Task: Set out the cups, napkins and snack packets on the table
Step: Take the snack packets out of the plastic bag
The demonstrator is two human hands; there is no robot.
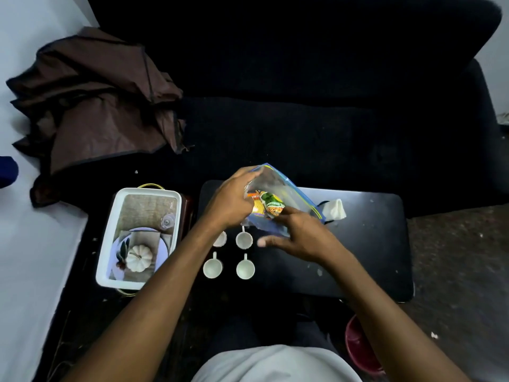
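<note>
Above the small black table I hold a clear zip bag with a blue edge. My left hand grips its open mouth. My right hand pinches a green and orange snack packet at the bag's opening, with other packets behind it. Several small white cups sit in two rows on the table's left part: one in the back row, two in front, and one half hidden under my left wrist. A white folded napkin lies behind the bag.
A white tray left of the table holds a plate, a small white pumpkin, burlap and a clear glass. A dark sofa stands behind the table, with a brown cloth heaped on its left end. A red tub is at the lower right.
</note>
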